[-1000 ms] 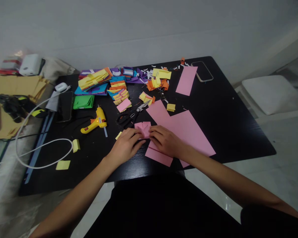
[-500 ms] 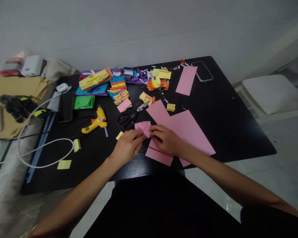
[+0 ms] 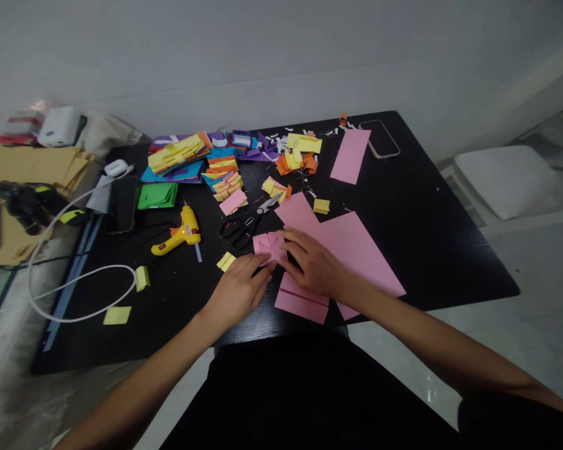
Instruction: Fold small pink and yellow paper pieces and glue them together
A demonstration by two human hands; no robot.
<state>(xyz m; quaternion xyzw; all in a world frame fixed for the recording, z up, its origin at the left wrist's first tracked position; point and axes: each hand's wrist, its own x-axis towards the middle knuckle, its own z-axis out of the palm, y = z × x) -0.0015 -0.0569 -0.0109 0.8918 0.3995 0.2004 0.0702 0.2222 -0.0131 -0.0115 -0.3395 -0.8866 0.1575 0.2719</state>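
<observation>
A small folded pink paper (image 3: 269, 244) with creases lies near the table's front edge, between my two hands. My left hand (image 3: 242, 282) is closed on its lower left edge, fingertips pinching the paper. On its right side the fingers of my right hand (image 3: 309, 259) are curled over the edge. Under and beside my right hand lie larger pink sheets (image 3: 361, 259), one of them a strip with a dark gap across it. Just beyond the folded paper are black-handled scissors (image 3: 251, 220), blades apart. A small yellow paper piece (image 3: 226, 261) sits by my left hand.
A yellow glue gun (image 3: 182, 231) lies to the left, near a white cable (image 3: 82, 275) and a dark phone (image 3: 123, 203). Stacks of folded coloured paper (image 3: 181, 153) and scraps line the back. Another phone (image 3: 380, 139) lies at the far right beside a pink strip (image 3: 351, 156).
My right hand's fingers have shifted slightly up along the folded paper's edge. My left fingertips have moved a little down and now show more of the paper. The view has tilted slightly.
</observation>
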